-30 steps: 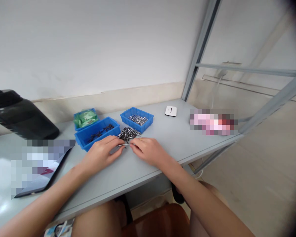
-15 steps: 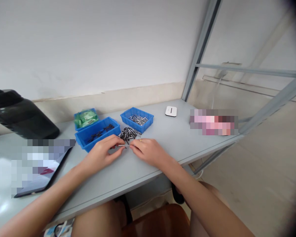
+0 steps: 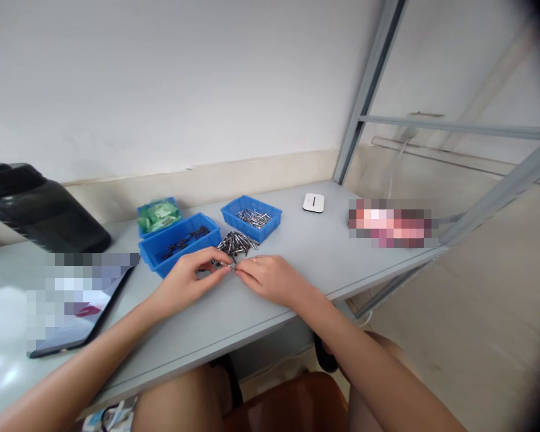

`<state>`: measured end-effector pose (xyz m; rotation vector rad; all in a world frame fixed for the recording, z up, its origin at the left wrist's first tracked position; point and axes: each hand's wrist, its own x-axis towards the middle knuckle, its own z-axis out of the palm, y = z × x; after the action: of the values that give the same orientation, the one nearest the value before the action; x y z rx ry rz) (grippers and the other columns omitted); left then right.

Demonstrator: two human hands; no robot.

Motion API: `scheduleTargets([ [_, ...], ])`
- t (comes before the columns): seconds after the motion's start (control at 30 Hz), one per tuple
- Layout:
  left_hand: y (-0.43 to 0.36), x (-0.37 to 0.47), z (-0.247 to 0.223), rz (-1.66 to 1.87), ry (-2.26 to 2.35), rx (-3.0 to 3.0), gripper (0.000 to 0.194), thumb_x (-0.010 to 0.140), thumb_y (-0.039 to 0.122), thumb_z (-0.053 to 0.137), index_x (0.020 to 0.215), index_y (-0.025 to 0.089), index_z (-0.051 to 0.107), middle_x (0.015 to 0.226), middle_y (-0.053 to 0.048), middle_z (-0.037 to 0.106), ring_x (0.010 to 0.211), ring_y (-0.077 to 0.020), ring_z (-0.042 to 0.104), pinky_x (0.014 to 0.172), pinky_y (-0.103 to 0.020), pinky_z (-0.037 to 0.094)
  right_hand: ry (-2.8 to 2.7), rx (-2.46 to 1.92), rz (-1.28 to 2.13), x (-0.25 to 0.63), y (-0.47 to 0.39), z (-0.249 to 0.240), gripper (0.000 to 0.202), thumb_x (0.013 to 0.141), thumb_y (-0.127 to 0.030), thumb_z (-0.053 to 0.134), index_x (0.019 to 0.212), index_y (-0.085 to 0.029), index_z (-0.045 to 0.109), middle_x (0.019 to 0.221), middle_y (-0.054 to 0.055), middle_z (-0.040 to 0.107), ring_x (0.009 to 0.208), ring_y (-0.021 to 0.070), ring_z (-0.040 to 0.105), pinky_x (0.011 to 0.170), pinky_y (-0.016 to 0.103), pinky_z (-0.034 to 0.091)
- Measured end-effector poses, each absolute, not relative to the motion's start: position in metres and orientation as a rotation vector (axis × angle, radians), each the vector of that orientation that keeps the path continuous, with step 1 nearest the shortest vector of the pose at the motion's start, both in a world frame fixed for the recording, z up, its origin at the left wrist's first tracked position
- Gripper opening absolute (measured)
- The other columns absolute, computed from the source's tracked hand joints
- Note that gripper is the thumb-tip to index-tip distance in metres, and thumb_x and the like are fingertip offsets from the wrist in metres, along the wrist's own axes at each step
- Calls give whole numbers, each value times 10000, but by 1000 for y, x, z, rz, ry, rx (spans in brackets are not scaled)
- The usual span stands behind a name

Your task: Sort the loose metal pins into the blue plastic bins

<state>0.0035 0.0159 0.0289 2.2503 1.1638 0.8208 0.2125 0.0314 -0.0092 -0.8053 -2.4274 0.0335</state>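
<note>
My left hand (image 3: 186, 280) and my right hand (image 3: 269, 278) meet fingertip to fingertip just above the desk. Between their pinched fingers sits a thin silvery metal pin (image 3: 231, 266); most of it is hidden by the fingers, and its exact kind is too small to tell. Right behind the fingertips lies a loose pile of dark and silvery metal pins (image 3: 237, 243). A blue bin (image 3: 150, 255) with dark pin-like pieces stands beyond my left hand. Farther back, another blue bin (image 3: 270, 227) holds many silvery pins.
A third blue bin with a green plastic bag (image 3: 159, 215) stands at the back left. A dark bottle (image 3: 67, 210) and a flat tablet-like device (image 3: 96, 312) are on the left. A small white box (image 3: 314, 203) and a blurred pink item (image 3: 391, 223) lie right, near a metal frame post (image 3: 364, 102).
The pin stretched level between both hands before; now less of it shows and the fingertips are closer together. The camera view has shifted slightly.
</note>
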Motion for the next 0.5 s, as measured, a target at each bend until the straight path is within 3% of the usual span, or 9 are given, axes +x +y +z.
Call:
scheduleTargets([
  [0.5,18,2,27,644,1196,2402,95,880,244,519,890,196,600,879,8,623,770,-121,561,713,-236,466,-2287,-751,3,215,28,-7,230,954,-231,394,819,-179,573,660,8,601,658,131,566,635,244,365],
])
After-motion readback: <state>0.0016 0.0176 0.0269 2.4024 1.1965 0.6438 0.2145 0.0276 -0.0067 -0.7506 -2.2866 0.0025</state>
